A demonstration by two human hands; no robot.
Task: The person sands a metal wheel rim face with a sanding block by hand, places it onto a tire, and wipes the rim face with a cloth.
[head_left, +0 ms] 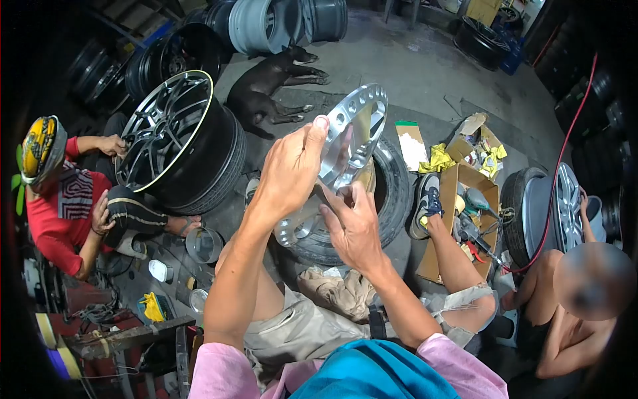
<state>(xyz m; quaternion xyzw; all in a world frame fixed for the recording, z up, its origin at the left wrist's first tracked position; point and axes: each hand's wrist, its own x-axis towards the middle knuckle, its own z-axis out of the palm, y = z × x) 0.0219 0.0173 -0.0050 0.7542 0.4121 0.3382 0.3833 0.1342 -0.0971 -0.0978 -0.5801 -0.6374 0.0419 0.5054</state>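
A shiny metal wheel centre (353,106) with spokes and a row of holes along its rim is held up tilted in front of me. My left hand (290,159) grips it at the near left side, thumb pointing up along the edge. My right hand (353,225) is at the lower spokes, fingers bent and pressed together; whatever they pinch is too small and hidden to name. Below the wheel centre, a black tyre (395,193) lies flat on the floor between my legs. A crumpled beige cloth (339,292) lies nearer to me.
At left, a person in red (73,206) touches a large wheel (219,159). At right, another person (565,346) reaches to a silver wheel (568,206). A dog (269,86) lies ahead. Cardboard box (442,246) with tools and a red hose (565,143) are at right.
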